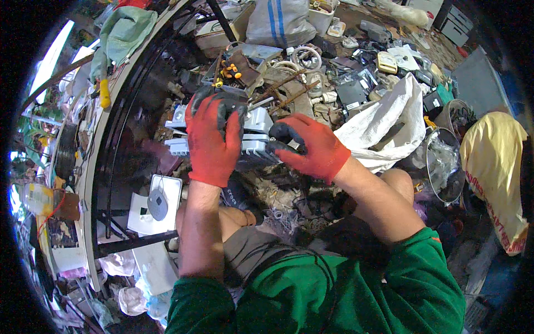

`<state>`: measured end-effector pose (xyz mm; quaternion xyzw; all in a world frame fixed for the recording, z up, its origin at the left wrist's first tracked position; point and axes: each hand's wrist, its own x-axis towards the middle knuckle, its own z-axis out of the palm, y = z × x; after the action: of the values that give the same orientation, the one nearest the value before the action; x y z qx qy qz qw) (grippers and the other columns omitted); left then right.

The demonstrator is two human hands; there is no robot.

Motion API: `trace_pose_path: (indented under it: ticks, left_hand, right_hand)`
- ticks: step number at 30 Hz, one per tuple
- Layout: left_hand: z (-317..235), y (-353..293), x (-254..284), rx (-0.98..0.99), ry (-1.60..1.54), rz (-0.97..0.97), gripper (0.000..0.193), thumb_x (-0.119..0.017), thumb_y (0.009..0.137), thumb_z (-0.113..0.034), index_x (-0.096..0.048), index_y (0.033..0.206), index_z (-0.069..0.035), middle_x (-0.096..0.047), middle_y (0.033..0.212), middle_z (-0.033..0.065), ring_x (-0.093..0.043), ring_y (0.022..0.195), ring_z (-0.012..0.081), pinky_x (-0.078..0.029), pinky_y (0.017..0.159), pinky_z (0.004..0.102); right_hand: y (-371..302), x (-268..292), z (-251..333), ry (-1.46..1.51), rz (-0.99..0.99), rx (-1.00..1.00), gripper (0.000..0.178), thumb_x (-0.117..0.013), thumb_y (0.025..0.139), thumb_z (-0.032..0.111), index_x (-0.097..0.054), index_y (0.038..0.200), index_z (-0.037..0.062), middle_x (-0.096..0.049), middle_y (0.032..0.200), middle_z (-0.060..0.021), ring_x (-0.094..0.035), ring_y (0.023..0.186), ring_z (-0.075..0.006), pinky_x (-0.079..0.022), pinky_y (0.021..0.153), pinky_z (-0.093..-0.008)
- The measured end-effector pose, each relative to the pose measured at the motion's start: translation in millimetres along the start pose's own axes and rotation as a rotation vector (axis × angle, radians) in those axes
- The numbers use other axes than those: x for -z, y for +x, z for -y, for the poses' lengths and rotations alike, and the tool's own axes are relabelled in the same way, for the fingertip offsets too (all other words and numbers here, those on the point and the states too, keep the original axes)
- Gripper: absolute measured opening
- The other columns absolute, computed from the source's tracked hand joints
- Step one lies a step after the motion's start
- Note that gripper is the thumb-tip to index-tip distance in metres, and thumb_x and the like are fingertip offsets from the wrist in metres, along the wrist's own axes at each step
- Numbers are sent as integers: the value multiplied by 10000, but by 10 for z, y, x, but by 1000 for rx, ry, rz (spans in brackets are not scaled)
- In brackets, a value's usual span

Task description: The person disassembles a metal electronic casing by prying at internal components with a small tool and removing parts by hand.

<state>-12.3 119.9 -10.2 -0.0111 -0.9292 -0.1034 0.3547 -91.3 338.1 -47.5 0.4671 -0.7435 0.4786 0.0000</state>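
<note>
A light grey metal housing (257, 121), made of two ribbed parts with a dark gap between them, is held up in front of me. My left hand (216, 136), in a red glove with black fingertips, is closed over its left and middle part. At its right end my right hand (314, 147), gloved alike, has thumb and fingers closed on the edge by the gap. A small shiny piece shows between those fingertips, too small to name. The housing's underside lies in shadow.
A black metal frame (114, 139) curves along the left, with a yellow-handled tool (104, 93) hanging there. Scrap parts and rusty rods (292, 94) lie beyond the housing. To the right are a white sack (384, 125), a round bin (445, 167) and a yellow cloth (492, 167).
</note>
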Motion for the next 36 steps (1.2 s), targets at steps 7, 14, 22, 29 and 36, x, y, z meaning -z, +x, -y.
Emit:
trace_pose_path:
  ticks: [7,14,22,29,36]
  left_hand:
    - [-42,12,-18,-1,10,-31,352,-674,887,-161,-588,1173,25,-606,1207,211,-494,1224,454,-320,1107,540]
    - [-15,24,1,-24,12,-36,348,-674,884,-175,-592,1155,27,-610,1186,219,-497,1215,456,-336,1094,539]
    - [-54,84,1,-25,44,-32,325,-673,894,-179,-605,1144,18,-626,1159,207,-553,1150,423,-342,1102,526]
    - [-23,164,-117,-8,90,-83,306,-637,924,-237,-637,1107,9,-680,1017,200,-636,1017,384,-346,1098,513]
    - [12,181,-197,-57,139,-121,305,-647,902,-256,-651,1093,-19,-669,1068,185,-605,1080,376,-343,1101,512]
  right_hand:
    - [-34,-4,-40,-76,5,7,448,-747,821,281,-591,1178,59,-619,1079,-177,-650,954,-409,-541,802,-467]
    - [9,2,-2,-65,-3,68,406,-760,827,202,-607,1163,32,-632,1035,-161,-662,915,-367,-545,785,-418]
    - [-45,-38,-116,-106,-30,55,437,-749,829,278,-606,1177,55,-630,1059,-176,-655,931,-401,-548,789,-454]
    - [34,0,-114,-103,-4,76,426,-691,863,338,-603,1179,67,-631,1078,-179,-651,960,-415,-549,806,-465]
    - [27,-17,-62,-182,-76,23,427,-751,824,364,-633,1134,96,-650,1051,-155,-665,934,-390,-549,787,-470]
